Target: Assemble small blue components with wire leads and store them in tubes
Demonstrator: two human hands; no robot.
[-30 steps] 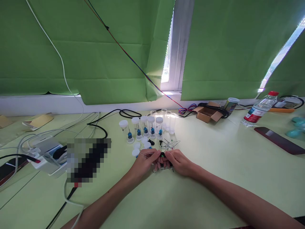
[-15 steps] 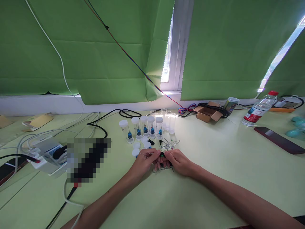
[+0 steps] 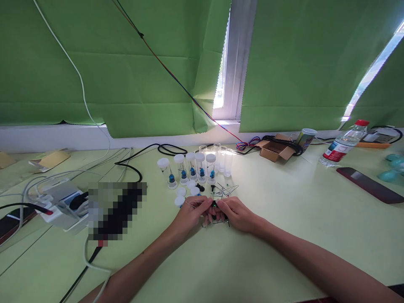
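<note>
1. On the pale green table (image 3: 284, 235), under the green curtains (image 3: 132, 71) and the window strip (image 3: 232, 63), both forearms of the person reach in from the bottom edge and meet near the middle.
2. At the left side lies a white power strip (image 3: 61, 202) with gray and black cables around it; part of this area is blurred out.
3. At the far right lies a dark phone (image 3: 368, 185), and behind it a water bottle (image 3: 342, 145) with a red cap lies tilted on its side.
4. Near the window sill stands an open cardboard box (image 3: 274, 150) with a black cable over it, and just beside it a small can (image 3: 305, 136).
5. Behind the hands a row of clear tubes (image 3: 192, 168) stands upright; several have white caps and a blue part inside, and loose white caps lie just before them.
6. The left hand (image 3: 192, 212) is closed in a pinch; thin metal wires stick out from its fingers toward the left.
7. The right hand (image 3: 238, 212) is closed too, its fingertips touching those of the left hand.
8. Between the two hands sits a small green part (image 3: 215, 205), held by both just above the table; its exact shape is too small to tell.
9. Just behind the right hand lies a little heap of metal pins (image 3: 224, 190).
</note>
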